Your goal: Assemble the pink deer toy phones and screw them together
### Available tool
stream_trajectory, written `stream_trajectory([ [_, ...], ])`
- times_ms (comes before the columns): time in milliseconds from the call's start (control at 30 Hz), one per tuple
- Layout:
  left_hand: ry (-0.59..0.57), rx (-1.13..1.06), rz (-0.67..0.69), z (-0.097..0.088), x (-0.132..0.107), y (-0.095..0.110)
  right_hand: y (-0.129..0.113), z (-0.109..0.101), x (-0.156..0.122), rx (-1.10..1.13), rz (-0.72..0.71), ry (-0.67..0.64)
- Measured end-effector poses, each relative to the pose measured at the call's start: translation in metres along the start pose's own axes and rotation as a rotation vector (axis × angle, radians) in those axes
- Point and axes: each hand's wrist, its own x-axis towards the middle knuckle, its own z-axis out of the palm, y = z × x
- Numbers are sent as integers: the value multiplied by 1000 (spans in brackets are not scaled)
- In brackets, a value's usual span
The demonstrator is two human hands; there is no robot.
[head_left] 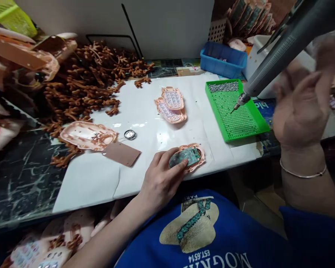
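The left hand (160, 178), thumb and fingers curled, holds a circuit board (192, 155) in a pink shell (197, 166) near the front edge of the worktop (92, 186). The right hand (300, 108) is raised, loosely open and blurred; whether it touches the screwdriver (273, 63) beside it is unclear. The screwdriver's tip hangs over a green tray (234, 121) holding screws (223, 87).

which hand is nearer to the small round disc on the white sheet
Left. The left hand is right of the disc and closer to the person, fingers on the green circuit board; the right hand is raised far right, past the green tray.
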Motion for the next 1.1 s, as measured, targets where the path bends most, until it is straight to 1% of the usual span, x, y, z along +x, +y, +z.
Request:
stream_trajectory([
  [33,6,-2,8,2,1,1,0,2,6,123,0,77],
  [67,13,-9,19,5,4,3,-1,5,11,244,5,117],
  [100,18,-17,31,7,7,5,0,6,14,343,9,119],
  [133,15,-23,46,11,11,7,0,6,17,403,10,85],
  [200,-1,-32,78,16,21,13,2,4,19,453,-9,51],
  [267,-39,-38,102,18,30,18,4,-3,19,442,-15,45],
  [367,-89,-47,113,18,37,21,11,-15,17,424,31,47],
  [467,-79,-57,101,18,36,19,21,-25,15,447,18,44],
  [533,-65,-67,91,19,34,17,28,-29,12,461,29,74],
  [733,-74,-60,79,20,31,15,42,-24,-3,441,119,157],
  [867,-75,-43,82,19,32,14,48,-20,-11,444,91,171],
  [1100,-90,-57,59,16,32,15,53,-13,-15,411,110,237],
])
